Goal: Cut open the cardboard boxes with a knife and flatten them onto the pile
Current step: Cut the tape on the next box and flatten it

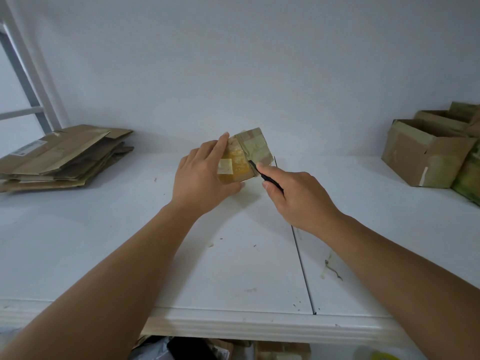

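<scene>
Box, one, left hand holding, right hand gripping one knife.

Hands on small box (knife at edge)

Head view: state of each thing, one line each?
Small box: taped shut, tilted on the table, being cut.
Knife: blade at the box's tape seam.
Left hand: steadies the small box.
Right hand: holds the knife.
Flattened pile: stacked flat, far left.
Open boxes: uncut, flaps open, far right.
</scene>
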